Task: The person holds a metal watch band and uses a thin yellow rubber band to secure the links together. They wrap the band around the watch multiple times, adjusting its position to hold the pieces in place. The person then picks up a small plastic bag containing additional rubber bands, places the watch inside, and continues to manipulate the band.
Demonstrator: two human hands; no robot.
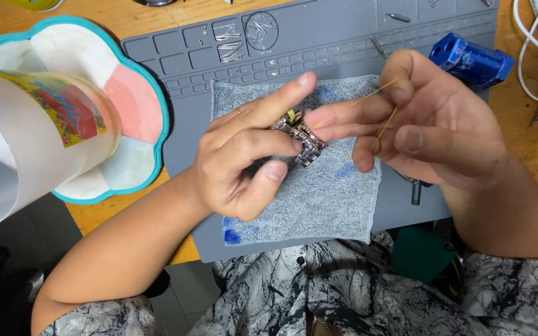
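1 view only, from a camera worn on the person's head, looking steeply down and slightly forward over the chest. It sits close: the left hand [244, 155] and right hand [418, 124] fill the centre of the frame, both forearms entering from the bottom corners. The grey work mat [319, 43] runs from centre to the top edge, the wooden bench [126, 18] shows at upper left and far right. A patterned shirt [319, 292] fills the bottom edge.

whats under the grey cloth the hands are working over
The grey cloth lies on a grey work mat, whose compartments show beyond its far edge. The left hand holds a metal watch bracelet above it. The mat directly beneath is covered.
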